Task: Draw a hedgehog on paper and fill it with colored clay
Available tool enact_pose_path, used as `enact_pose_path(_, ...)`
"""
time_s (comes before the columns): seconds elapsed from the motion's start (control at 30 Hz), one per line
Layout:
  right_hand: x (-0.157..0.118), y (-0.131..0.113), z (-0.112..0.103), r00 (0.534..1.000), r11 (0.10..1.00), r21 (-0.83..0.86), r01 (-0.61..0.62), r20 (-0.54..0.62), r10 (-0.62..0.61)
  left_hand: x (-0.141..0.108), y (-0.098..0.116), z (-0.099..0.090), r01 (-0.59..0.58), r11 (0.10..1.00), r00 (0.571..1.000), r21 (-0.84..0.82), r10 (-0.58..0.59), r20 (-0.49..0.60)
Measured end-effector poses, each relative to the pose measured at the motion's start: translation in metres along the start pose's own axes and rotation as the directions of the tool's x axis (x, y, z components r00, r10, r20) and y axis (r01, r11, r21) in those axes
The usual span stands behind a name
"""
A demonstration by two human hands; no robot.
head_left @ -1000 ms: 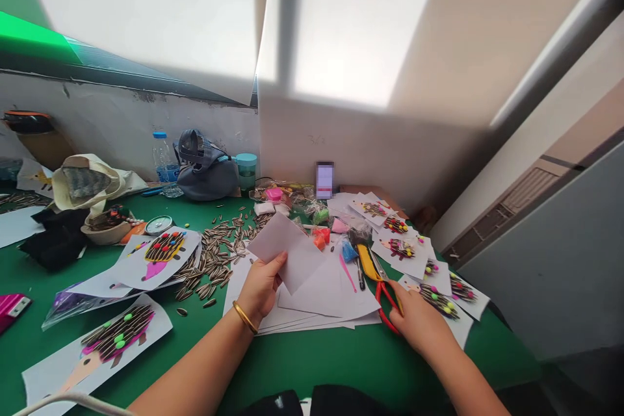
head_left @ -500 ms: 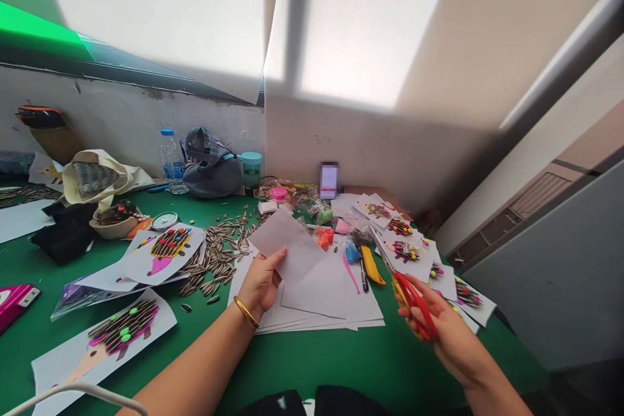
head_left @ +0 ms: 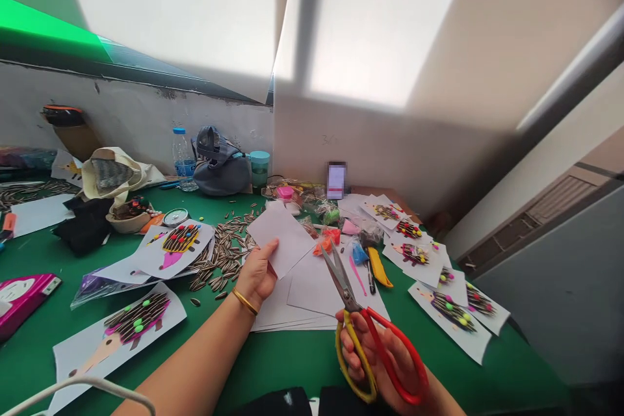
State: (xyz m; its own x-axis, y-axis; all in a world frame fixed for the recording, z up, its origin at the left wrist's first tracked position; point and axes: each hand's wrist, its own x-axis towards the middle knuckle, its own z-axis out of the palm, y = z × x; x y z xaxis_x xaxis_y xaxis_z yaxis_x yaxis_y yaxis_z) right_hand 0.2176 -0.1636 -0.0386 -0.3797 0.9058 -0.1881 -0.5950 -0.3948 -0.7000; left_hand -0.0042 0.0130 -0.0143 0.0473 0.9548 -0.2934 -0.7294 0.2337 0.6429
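Pinching white paper (head_left: 281, 247) by edge in left hand (head_left: 256, 276); right hand (head_left: 375, 357) gripping open scissors (head_left: 344, 289) above paper stack (head_left: 312, 312)

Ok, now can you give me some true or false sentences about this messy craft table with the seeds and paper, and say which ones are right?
1. The left hand holds the red-and-yellow-handled steel scissors. False: the right hand holds them, and the left hand holds a white paper sheet.
2. A shiny gold bangle sits on the right wrist. False: it is on the left wrist.
3. Striped sunflower seeds lie in a loose heap on the green tabletop. True.
4. A blue-capped clear plastic water bottle stands upright. True.
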Motion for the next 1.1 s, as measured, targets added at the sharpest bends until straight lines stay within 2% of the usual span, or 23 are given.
enact_pose_path(0.1, -0.002, 0.001, 0.002, 0.999, 0.999, 0.007, -0.04, 0.036, 0.04, 0.003, 0.003, 0.0, -0.006, 0.999, 0.999, -0.041, 0.005, -0.042)
enact_pose_path(0.23, 0.0, 0.001, 0.007, 0.995, 0.999, 0.026, -0.048, 0.093, 0.045, 0.003, 0.002, -0.001, 0.013, 0.999, 0.999, -0.051, -0.014, -0.034)
enact_pose_path(0.6, 0.004, 0.001, 0.009, 0.991, 0.996, 0.054, -0.069, 0.122, 0.062, 0.001, 0.002, 0.0, 0.03, 0.998, 0.999, -0.058, -0.031, -0.024)
enact_pose_path(0.87, 0.014, -0.007, 0.014, 0.99, 0.997, 0.057, -0.046, 0.139, 0.037, 0.001, -0.006, -0.003, 0.027, 1.0, 0.997, 0.001, -0.027, 0.074)
enact_pose_path(1.1, 0.029, -0.007, 0.02, 0.984, 0.995, 0.096, -0.038, 0.179, 0.02, -0.002, -0.008, -0.002, -0.033, 0.999, 0.993, 0.041, 0.029, 0.111)
